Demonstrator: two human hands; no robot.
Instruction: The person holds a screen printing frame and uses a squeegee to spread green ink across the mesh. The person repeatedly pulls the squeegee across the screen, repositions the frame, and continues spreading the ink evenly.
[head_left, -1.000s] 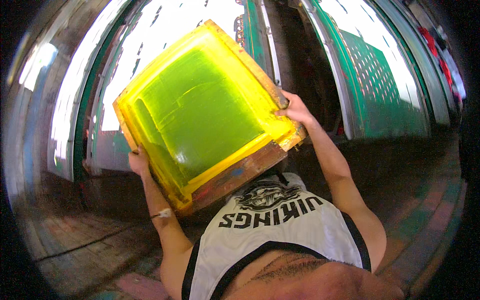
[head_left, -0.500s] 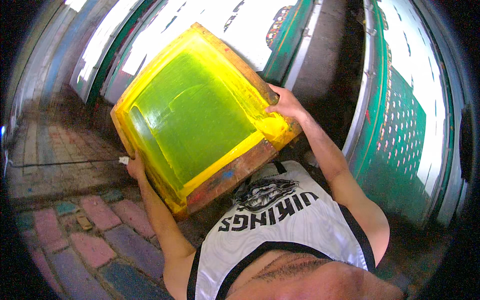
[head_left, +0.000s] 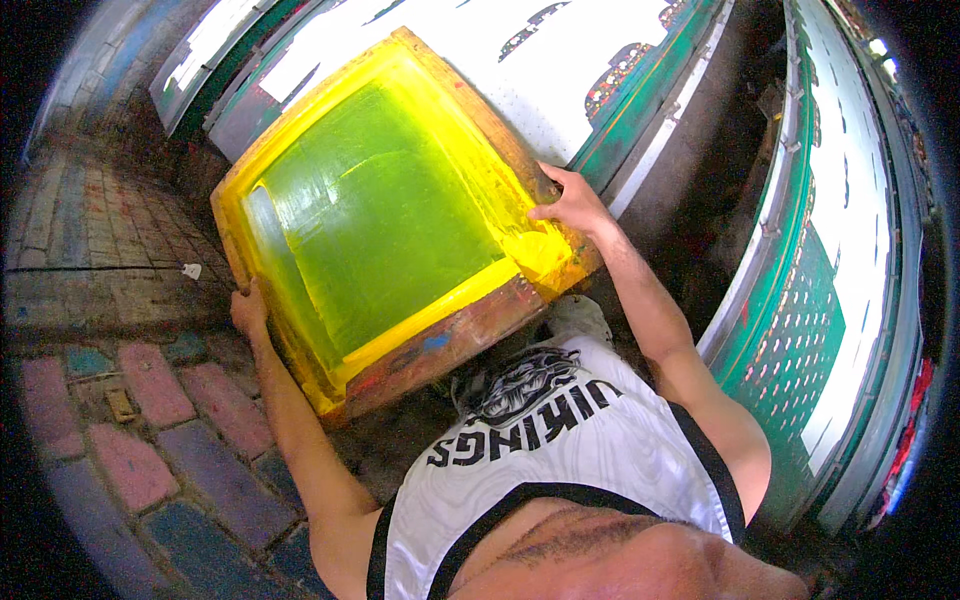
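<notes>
A wooden-framed printing screen (head_left: 390,210) is held out in front of my body, tilted. Its mesh is green, bordered with bright yellow, and the worn brown wood carries paint stains. My left hand (head_left: 249,308) grips the left side of the frame, its fingers partly hidden behind the wood. On the right side my right hand (head_left: 574,203) clamps the frame's edge, thumb on the near face and the other fingers mostly out of sight. A crumpled yellow patch (head_left: 540,252) lies at the corner just below that hand.
Beyond the screen runs a long green-edged table (head_left: 560,100) with white sheets on it. Another such table (head_left: 800,330) stands at my right, past a dark gap (head_left: 715,170). Painted bricks (head_left: 215,470) pave the floor at lower left. A dark cord (head_left: 100,268) crosses the left side.
The screen has shifted slightly left in view, still between both hands. The tables and floor have shifted in view too, and more of the right-hand table shows.
</notes>
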